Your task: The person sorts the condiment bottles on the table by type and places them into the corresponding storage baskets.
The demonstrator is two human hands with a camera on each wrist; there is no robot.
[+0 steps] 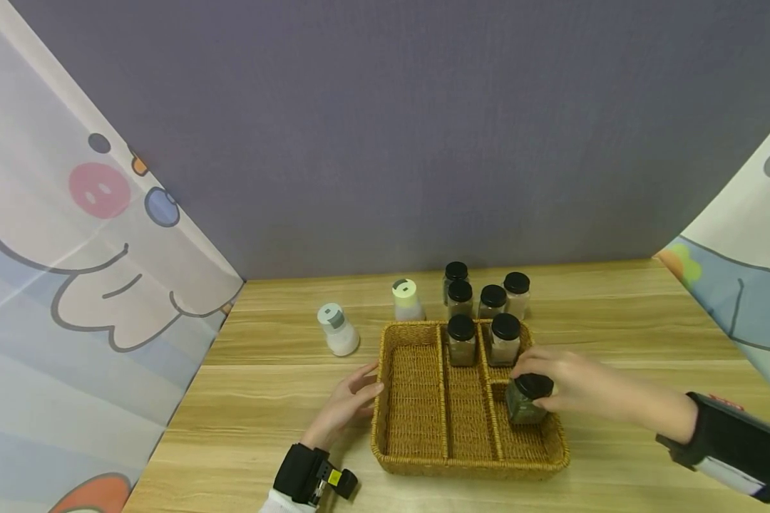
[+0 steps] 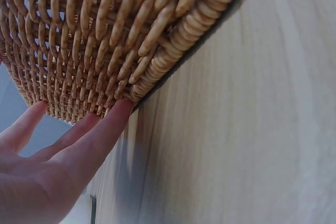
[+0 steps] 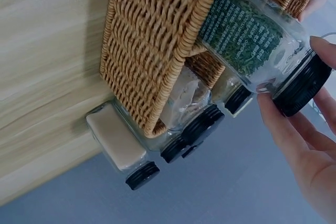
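Note:
A woven basket [image 1: 417, 467] with several compartments sits on the table. My right hand [image 1: 574, 381] grips a glass spice jar [image 1: 522, 410] by its black lid, the jar at the front right compartment. Green dried herbs show through the glass in the right wrist view, where fingers and thumb pinch the lid [image 3: 302, 85]. Whether its base touches the basket floor I cannot tell. My left hand [image 1: 345, 407] lies at the basket's left side, its straightened fingertips [image 2: 122, 109] touching the wicker wall. Two black-lidded jars stand inside, one in the middle compartment [image 1: 462, 345], another in the back right one [image 1: 505, 345].
Several more black-lidded jars stand behind the basket, including a pale-filled one [image 1: 517, 303]. Two white-bodied shakers stand to the left, one beyond the basket's back edge [image 1: 408, 306] and one farther left [image 1: 340, 335]. A grey panel [image 1: 423, 142] rises along the table's back.

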